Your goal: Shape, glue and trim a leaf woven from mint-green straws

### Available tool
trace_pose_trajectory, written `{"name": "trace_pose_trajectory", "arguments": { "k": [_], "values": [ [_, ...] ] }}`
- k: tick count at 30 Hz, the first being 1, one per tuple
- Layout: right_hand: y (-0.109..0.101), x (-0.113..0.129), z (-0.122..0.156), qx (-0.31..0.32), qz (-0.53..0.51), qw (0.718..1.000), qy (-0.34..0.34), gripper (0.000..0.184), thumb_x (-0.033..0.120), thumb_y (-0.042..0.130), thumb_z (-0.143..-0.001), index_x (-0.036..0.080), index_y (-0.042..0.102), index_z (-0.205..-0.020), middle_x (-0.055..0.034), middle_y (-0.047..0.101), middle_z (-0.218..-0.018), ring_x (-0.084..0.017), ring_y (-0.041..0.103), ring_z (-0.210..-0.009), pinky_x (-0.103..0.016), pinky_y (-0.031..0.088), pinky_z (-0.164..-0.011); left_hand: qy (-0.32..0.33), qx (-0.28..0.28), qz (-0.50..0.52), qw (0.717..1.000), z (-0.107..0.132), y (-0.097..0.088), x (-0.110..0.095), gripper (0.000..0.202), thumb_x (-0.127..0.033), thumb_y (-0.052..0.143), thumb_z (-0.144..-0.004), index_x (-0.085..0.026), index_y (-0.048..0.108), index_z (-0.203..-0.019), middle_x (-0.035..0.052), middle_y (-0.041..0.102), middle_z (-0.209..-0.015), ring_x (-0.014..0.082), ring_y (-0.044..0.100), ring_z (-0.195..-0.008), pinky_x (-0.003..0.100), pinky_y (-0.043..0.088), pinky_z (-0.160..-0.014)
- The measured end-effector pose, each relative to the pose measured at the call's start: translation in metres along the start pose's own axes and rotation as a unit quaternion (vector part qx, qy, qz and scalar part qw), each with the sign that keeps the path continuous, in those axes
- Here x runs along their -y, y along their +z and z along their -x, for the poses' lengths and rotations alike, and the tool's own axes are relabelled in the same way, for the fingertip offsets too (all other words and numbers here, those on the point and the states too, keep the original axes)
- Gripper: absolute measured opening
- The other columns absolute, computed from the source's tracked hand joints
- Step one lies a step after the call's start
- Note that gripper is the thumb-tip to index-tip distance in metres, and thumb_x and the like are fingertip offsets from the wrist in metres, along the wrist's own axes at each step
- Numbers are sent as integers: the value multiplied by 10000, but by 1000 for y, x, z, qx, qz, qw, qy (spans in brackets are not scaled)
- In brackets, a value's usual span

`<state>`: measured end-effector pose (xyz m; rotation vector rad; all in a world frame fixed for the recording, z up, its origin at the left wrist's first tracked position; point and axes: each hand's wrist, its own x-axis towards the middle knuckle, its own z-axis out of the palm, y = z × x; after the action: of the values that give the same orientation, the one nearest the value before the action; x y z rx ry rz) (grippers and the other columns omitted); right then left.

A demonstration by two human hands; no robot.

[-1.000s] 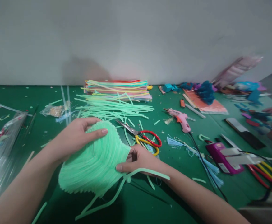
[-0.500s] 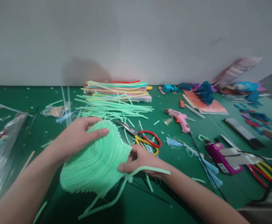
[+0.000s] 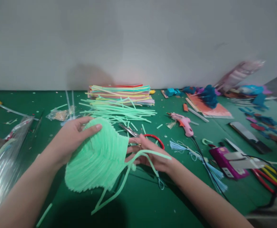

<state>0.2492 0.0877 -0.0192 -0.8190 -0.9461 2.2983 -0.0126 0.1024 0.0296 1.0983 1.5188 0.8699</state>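
Observation:
A mint-green fan-like piece made of pipe cleaners (image 3: 100,158) is held above the table. My left hand (image 3: 74,139) grips its upper left edge, thumb on the front and fingers behind. Loose pipe-cleaner ends (image 3: 119,191) hang from the lower right of the piece. My right hand (image 3: 150,155) is at the piece's right edge with fingers apart and thumb lifted off. Its fingertips reach the edge or just behind it; I cannot tell whether they touch. Scissors (image 3: 131,130) with red and yellow handles lie beyond that hand, partly hidden by it.
Loose green pipe cleaners (image 3: 119,110) lie at the back before a multicoloured bundle (image 3: 121,91). To the right are a pink glue gun (image 3: 184,123), a blue tassel (image 3: 211,171), a purple box (image 3: 226,160) and a phone-like slab (image 3: 248,136). Clear plastic sleeves (image 3: 10,161) lie left.
My right thumb has lifted off the green piece and the right fingers have spread apart. The piece has shifted slightly in my left hand's hold.

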Motion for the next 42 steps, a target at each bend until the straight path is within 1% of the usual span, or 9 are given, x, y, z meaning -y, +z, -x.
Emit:
{"name": "trace_pose_trajectory", "arguments": {
  "k": [6,11,16,23,26,29,32,37,42],
  "values": [
    [-18,36,21,-24,69,995,-68,679,744,467,-871,228,574,-1300,-106,693,-1236,-243,688,-1072,-385,523,-920,-5,8,30,1000,16,-9,13,452,-536,729,-757,-261,606,-1094,-13,734,-814,201,704,-708,306,557,-633],
    [-13,41,36,11,238,967,-85,619,634,632,-842,222,558,-1298,-111,690,-1213,-254,670,-1086,-436,484,-969,-5,55,-67,996,20,-21,23,462,-559,658,-798,-264,608,-1150,9,749,-863,240,715,-741,341,555,-667],
    [30,21,35,-14,499,852,-157,130,338,709,-871,224,749,-920,-47,680,-1078,-171,637,-1013,-328,467,-952,78,158,-222,959,3,-13,15,325,-532,707,-746,-256,729,-918,12,757,-983,277,690,-958,352,501,-866],
    [55,-25,25,70,720,678,-129,166,265,634,-919,187,699,-1051,-63,676,-1002,-213,601,-959,-325,473,-835,205,97,-332,916,-10,20,22,355,-439,507,-897,-200,663,-1108,116,682,-1187,318,620,-1105,463,455,-961],
    [47,-39,27,52,730,666,-141,208,176,546,-941,170,670,-1107,-75,669,-1012,-202,606,-933,-297,469,-796,261,88,-357,893,19,22,37,336,-382,438,-948,-221,644,-1159,120,606,-1330,305,519,-1272,482,383,-1074],
    [43,-47,30,35,732,658,-173,204,178,496,-965,153,667,-1072,-77,667,-961,-187,602,-867,-278,458,-752,292,139,-370,871,55,17,63,260,-400,485,-947,-275,699,-1024,73,674,-1259,276,581,-1223,448,442,-1052],
    [43,-52,31,21,742,633,-218,209,209,464,-996,155,665,-1014,-61,664,-895,-169,584,-789,-274,436,-708,319,173,-388,847,79,13,90,193,-400,570,-924,-333,681,-1067,23,615,-1391,291,454,-1384,505,386,-1130],
    [41,-57,31,-5,752,589,-296,145,208,514,-988,176,653,-961,-23,661,-870,-157,551,-746,-289,395,-674,411,107,-421,801,89,17,112,158,-198,513,-950,-274,652,-944,21,654,-1340,234,448,-1397,501,336,-1168],
    [38,-56,36,2,786,556,-271,177,122,465,-978,149,637,-951,-53,638,-878,-182,511,-766,-310,393,-688,461,70,-429,773,91,20,112,128,-139,533,-925,-217,631,-900,46,664,-1319,219,340,-1461,419,178,-1234]
  ]
}}
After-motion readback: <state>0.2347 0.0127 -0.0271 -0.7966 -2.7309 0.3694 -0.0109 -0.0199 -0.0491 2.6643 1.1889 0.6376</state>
